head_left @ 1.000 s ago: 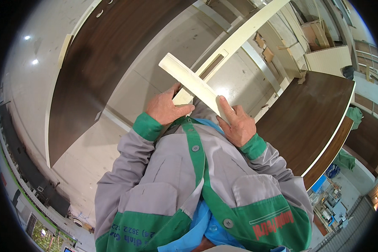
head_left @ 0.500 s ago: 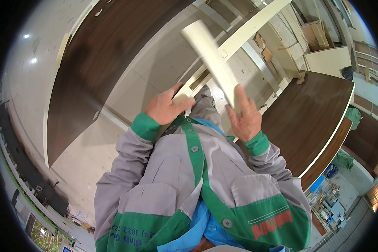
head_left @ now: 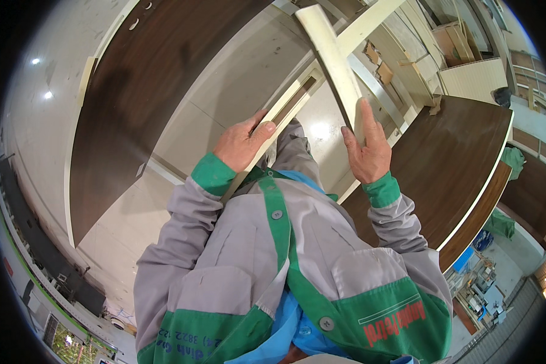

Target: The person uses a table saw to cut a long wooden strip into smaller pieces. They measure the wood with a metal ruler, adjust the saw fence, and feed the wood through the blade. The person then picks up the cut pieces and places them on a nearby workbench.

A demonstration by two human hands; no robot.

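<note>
My left hand [head_left: 242,142] is closed around the near part of a long cream board [head_left: 369,27] that slants away to the far right. A long narrow slot is cut through this board just beyond my fingers, and its lower end runs down against my jacket. In my right hand [head_left: 371,145] is a shorter cream strip [head_left: 332,54], gripped by its near end between thumb and fingers. The strip points up and away, tilted left, and crosses in front of the long board beyond the slot. Whether the two pieces touch, I cannot tell.
A large dark brown panel [head_left: 133,103] with pale edging stands at the left. Another dark brown panel [head_left: 449,164] lies at the right. Beyond it are a cardboard box [head_left: 455,45] and cream panels [head_left: 474,80]. Tools and blue items [head_left: 476,291] lie at the lower right.
The shorter strip has moved right and farther away with my right hand, uncovering more of the slot. My left hand remains on the long board, which has shifted slightly.
</note>
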